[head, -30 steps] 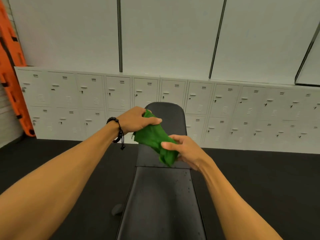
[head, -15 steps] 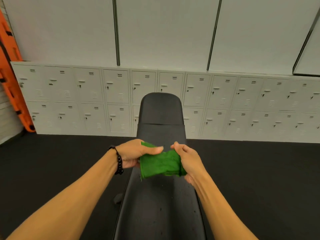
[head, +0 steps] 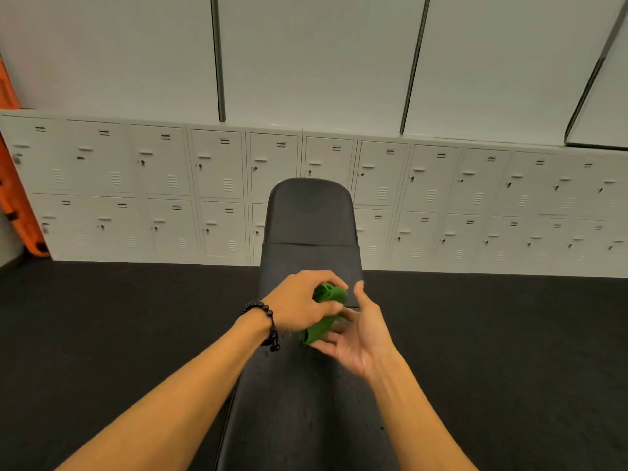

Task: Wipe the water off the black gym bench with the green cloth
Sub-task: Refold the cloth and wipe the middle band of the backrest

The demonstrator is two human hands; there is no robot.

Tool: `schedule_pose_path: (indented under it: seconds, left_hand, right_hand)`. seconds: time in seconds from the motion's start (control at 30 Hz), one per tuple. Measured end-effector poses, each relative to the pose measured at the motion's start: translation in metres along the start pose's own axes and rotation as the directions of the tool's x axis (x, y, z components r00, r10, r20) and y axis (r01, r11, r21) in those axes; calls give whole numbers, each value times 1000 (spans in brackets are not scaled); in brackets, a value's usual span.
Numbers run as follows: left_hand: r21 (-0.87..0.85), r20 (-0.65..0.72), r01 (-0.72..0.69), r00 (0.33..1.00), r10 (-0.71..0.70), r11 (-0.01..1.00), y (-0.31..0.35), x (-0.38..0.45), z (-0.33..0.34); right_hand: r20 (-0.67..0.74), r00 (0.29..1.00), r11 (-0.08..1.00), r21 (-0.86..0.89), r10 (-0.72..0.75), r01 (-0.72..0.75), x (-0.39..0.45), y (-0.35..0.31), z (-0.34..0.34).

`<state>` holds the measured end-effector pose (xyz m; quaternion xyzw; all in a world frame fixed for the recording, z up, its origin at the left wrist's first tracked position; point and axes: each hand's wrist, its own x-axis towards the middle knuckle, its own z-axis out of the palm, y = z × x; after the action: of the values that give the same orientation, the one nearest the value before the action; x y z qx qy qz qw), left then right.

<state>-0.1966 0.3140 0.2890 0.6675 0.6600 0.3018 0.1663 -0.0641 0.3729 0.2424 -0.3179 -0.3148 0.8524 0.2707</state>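
The black gym bench [head: 307, 413] runs away from me down the middle of the view, with small water droplets scattered on its near pad. Above the bench, my left hand [head: 299, 302], which wears a dark bead bracelet, grips the bunched green cloth [head: 324, 312] from the top. My right hand [head: 362, 334] is beside and below the cloth, palm turned toward it, fingers spread and fairly straight, their tips touching the cloth's underside. Much of the cloth is hidden inside my left hand.
A row of white lockers [head: 441, 198] lines the far wall. An orange object [head: 13, 205] leans at the far left. Dark rubber floor [head: 119, 317] lies on both sides of the bench.
The cloth was stretched between both hands; now it is bunched in my left hand. My right hand has let go and opened beneath it.
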Motion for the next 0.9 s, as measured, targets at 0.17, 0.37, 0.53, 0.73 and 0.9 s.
schedule_pose_path:
  seconds: [0.17, 0.37, 0.53, 0.73, 0.9]
  left_hand:
    - [-212, 135, -42, 988, 71, 976, 7, -11, 10]
    - [-134, -233, 71, 967, -101, 988, -42, 12, -7]
    - [-41, -284, 255, 924, -256, 966, -100, 45, -5]
    - [13, -213, 375, 907, -364, 927, -134, 83, 11]
    - [92, -122, 457, 887, -446, 885, -147, 99, 36]
  right_hand:
    - [87, 996, 939, 340, 33, -60, 13, 15, -19]
    - [-237, 971, 971, 226, -21, 76, 46, -8, -37]
    - [-450, 838, 950, -106, -309, 294, 94, -51, -32]
    - [19, 664, 78, -990, -748, 116, 150, -64, -35]
    - [282, 671, -464, -880, -686, -105, 154, -31, -62]
